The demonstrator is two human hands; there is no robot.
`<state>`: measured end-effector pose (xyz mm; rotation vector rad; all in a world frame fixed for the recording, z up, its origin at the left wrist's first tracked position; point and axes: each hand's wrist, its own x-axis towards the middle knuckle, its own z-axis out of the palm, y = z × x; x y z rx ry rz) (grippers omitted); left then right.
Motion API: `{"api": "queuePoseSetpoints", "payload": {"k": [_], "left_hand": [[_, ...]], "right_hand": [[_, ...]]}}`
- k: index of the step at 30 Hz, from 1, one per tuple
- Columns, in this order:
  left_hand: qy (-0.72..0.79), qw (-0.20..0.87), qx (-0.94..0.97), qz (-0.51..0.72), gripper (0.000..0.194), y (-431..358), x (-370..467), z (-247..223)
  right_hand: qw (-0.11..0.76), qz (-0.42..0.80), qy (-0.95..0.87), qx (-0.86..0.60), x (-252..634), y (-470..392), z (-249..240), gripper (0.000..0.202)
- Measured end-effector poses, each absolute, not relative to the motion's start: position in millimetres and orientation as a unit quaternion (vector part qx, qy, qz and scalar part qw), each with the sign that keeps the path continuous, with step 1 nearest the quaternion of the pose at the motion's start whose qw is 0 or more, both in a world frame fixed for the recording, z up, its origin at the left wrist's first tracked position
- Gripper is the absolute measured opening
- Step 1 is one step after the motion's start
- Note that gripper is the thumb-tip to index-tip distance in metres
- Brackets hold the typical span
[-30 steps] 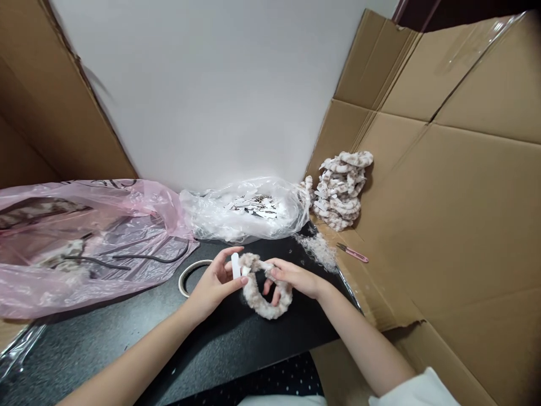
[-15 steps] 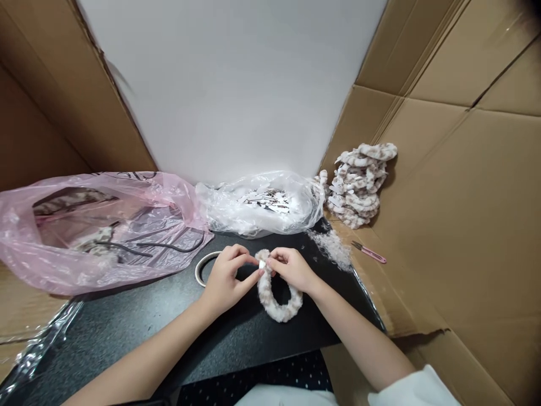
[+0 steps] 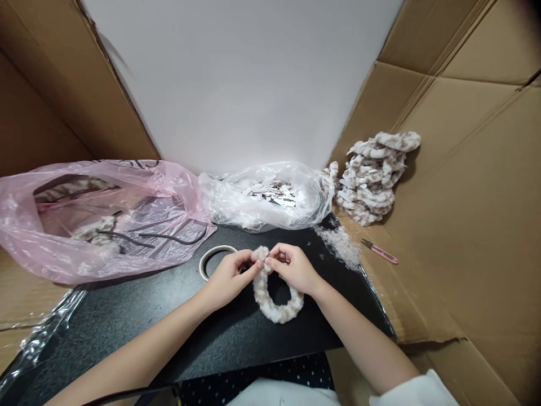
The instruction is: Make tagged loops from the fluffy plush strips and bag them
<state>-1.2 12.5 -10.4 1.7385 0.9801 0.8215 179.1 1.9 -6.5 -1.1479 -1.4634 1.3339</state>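
Note:
Both hands meet at the top of a fluffy fabric loop [image 3: 276,314], cream-white with light brown patches, which lies on the dark tabletop [image 3: 139,327]. My left hand [image 3: 230,276] pinches the loop's upper left part between thumb and fingers. From the other side, my right hand [image 3: 293,268] grips the same narrow spot, its fingertips almost touching the left ones. The fingers cover the join, so what lies inside the pinch cannot be seen. Just behind my left hand is a roll of pale tape [image 3: 202,265], partly hidden by it.
A pink plastic bag [image 3: 169,254] with furry fabric and dark cords lies left. Beside it, a clear bag [image 3: 228,211] holds white pieces. At right are a pile of fluffy loops [image 3: 369,180], loose fluff [image 3: 342,245] and pink thread snips [image 3: 380,252]. Cardboard walls [image 3: 465,225] stand around.
The white tag-like piece seen at the loop's top is now covered by my fingers. My left fingers have closed in on the loop. The view has shifted slightly.

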Motion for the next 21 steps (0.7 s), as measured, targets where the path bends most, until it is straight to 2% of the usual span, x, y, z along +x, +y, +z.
{"api": "queuePoseSetpoints", "payload": {"k": [5,10,17,21], "left_hand": [[0.398,0.462,0.71,0.351,0.018,7,4,-3],[0.374,0.468,0.727,0.336,0.027,5,3,1],[0.379,0.696,0.499,0.351,0.029,5,5,-6],[0.34,0.809,0.382,0.289,0.034,3,7,-2]], "right_hand": [[0.403,0.581,-0.55,-0.443,176,0,-6,0.024],[0.41,0.675,-0.468,-0.396,177,0,-9,0.039],[0.395,0.775,-0.336,-0.361,186,2,-10,0.043],[0.393,0.808,-0.294,-0.326,190,3,-6,0.039]]}}
